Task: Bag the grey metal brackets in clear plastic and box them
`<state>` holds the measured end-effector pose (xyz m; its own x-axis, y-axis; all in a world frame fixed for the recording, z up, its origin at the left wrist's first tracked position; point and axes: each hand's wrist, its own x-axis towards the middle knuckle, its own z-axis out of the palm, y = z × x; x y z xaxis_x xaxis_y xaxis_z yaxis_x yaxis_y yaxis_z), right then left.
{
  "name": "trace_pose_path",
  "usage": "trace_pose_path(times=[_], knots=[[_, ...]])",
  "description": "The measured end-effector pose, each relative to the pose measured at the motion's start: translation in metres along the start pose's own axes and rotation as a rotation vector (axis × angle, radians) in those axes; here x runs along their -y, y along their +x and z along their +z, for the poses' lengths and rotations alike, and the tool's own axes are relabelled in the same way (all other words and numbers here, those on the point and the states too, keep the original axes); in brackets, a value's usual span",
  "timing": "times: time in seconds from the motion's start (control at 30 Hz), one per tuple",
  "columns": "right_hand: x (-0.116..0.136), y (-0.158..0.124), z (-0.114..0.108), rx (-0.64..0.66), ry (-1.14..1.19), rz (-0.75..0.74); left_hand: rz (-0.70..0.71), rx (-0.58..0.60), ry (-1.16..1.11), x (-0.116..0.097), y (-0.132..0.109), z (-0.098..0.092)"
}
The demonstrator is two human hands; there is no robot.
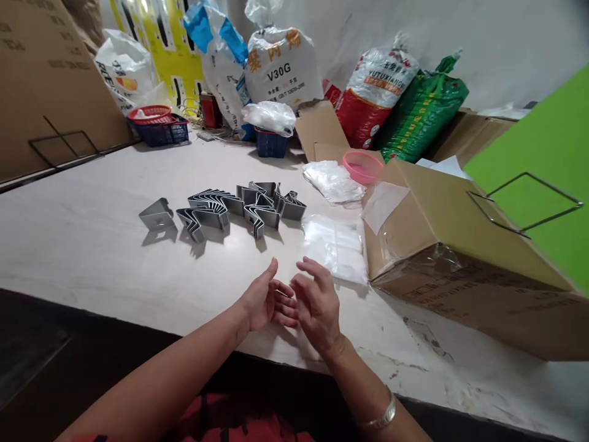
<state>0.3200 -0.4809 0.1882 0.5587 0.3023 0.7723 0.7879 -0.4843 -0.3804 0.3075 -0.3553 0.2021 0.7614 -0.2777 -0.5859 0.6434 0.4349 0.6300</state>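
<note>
My left hand point(262, 304) and right hand point(319, 307) are over the front of the table point(83, 252), both empty, their fingers loosely bent and spread; where they come close, I cannot tell whether the fingertips touch. Just beyond my right hand lies the stack of clear bags point(335, 248), flat beside the carton point(409, 221). I judge these limp, nearly weightless and slippery, apt to cling together, so I'd pinch one by a corner or edge. Farther out, the bent metal clips point(209, 212) stand nested in rows, with a lone clip point(157, 215) apart at their left. They look thin, springy and light, smooth-faced, perhaps sharp-edged; I'd grip them across the broad flat sides, away from the rims.
</note>
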Motion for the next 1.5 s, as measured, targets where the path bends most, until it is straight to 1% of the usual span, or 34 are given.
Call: trace_pose_path(times=[0.07,0.17,0.23,0.33,0.37,0.43,0.57,0.63,0.77,0.93,1.0,1.1,1.2,1.3,1.4,1.5], knots=[[0.017,-0.014,0.003,0.055,-0.023,-0.07,-0.003,0.031,-0.05,0.003,-0.007,-0.006],[0.03,-0.034,0.006,0.106,-0.043,-0.112,0.058,0.03,-0.078,0.006,-0.014,-0.014],[0.032,-0.045,0.005,0.145,-0.025,-0.082,0.084,0.003,-0.057,0.007,-0.018,-0.02],[0.031,-0.057,0.001,0.162,-0.041,0.024,0.074,-0.074,-0.058,0.006,-0.024,-0.03],[0.031,-0.059,0.001,0.16,-0.059,0.055,0.054,-0.083,-0.07,0.005,-0.026,-0.033],[0.031,-0.063,0.002,0.154,-0.092,0.085,0.026,-0.062,-0.092,0.003,-0.03,-0.04],[0.033,-0.062,0.01,0.129,-0.125,0.085,0.045,0.021,-0.089,0.0,-0.04,-0.051],[0.032,-0.06,0.015,0.108,-0.144,0.092,0.054,0.006,-0.063,0.0,-0.044,-0.055],[0.027,-0.059,0.025,0.103,-0.171,0.089,0.08,-0.097,-0.036,-0.001,-0.052,-0.06],[0.025,-0.057,0.031,0.083,-0.162,0.082,0.122,-0.28,-0.023,0.001,-0.06,-0.067],[0.028,-0.055,0.031,0.117,-0.138,0.062,0.151,-0.31,0.008,0.003,-0.061,-0.07],[0.038,-0.051,0.029,0.162,-0.072,0.063,0.237,-0.341,0.029,0.006,-0.063,-0.074],[0.051,-0.046,0.03,0.155,-0.01,0.077,0.282,-0.362,0.026,0.01,-0.064,-0.077],[0.063,-0.04,0.035,0.141,0.006,0.09,0.317,-0.373,0.031,0.012,-0.066,-0.079],[0.07,-0.034,0.044,0.144,0.017,0.165,0.345,-0.368,0.043,0.013,-0.068,-0.082],[0.069,-0.029,0.054,0.15,0.063,0.32,0.343,-0.338,0.069,0.014,-0.072,-0.086]])
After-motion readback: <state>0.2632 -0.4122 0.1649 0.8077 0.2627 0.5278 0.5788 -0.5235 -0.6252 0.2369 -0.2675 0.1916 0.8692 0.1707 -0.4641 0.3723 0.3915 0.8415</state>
